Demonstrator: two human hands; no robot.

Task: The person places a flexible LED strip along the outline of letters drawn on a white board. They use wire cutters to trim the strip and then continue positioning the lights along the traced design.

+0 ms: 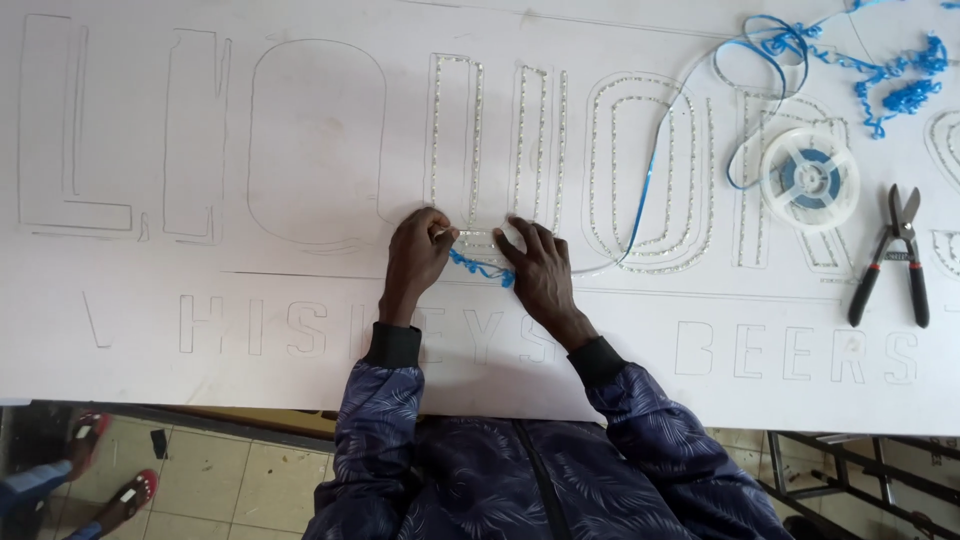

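Both hands, left hand and right hand, pinch closed on a thin clear strip lying on the white board, limp and light, best held near its end, with snips far right.

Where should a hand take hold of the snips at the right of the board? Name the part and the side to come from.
Grip the snips by the two black handles, coming from the near edge of the white board. The handles splay toward the person, the blades point away, and nothing lies on them.
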